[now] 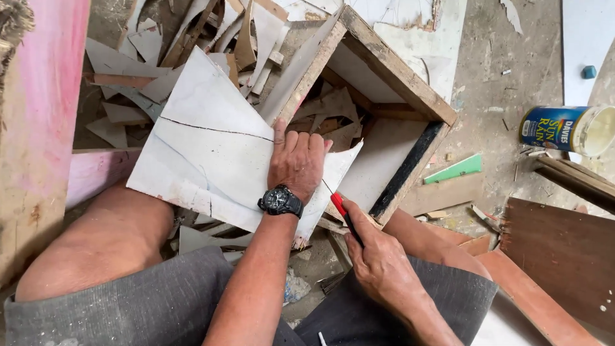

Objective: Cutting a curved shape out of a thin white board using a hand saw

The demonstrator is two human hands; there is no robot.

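Your right hand [382, 259] is nearest you, just this side of the white sheet [211, 150], fingers closed around a red-and-black cutter [344, 218] whose blade tip touches the sheet's near edge. Your left hand [296, 161], a black watch [280, 201] at its wrist, lies flat on the sheet with fingers spread open, pressing it down. The sheet, marked with a dark line, rests tilted across your left knee and the wooden box frame [397, 77] beyond it. Off-cut scraps [192, 32] are piled past the sheet's far edge. A paint can [567, 128] lies on its side, well off to the sheet's right.
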